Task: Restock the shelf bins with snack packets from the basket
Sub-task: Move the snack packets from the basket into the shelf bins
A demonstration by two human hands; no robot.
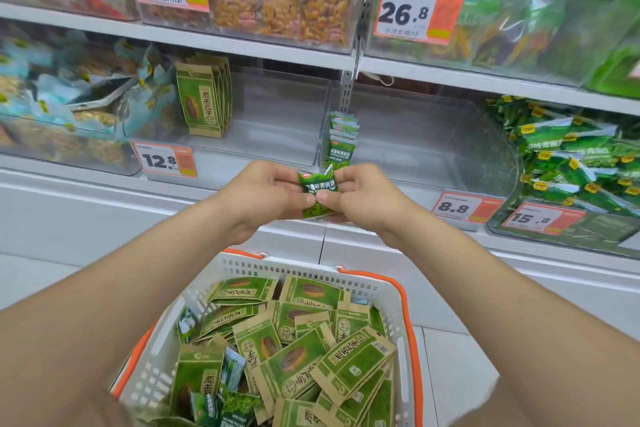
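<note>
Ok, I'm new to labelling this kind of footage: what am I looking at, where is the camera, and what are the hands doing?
There is no machine here. A person wears one wide-angle camera on the head, so you look forward and down along their bare arms. The left hand and the right hand both pinch a small green packet between them, in front of the shelf. Below stands a white basket with orange handles, holding many brown-green packets and a few small green ones. On the shelf, a clear bin holds a short upright row of the same small green packets. The bin to its left holds a few brown-green ones standing upright.
</note>
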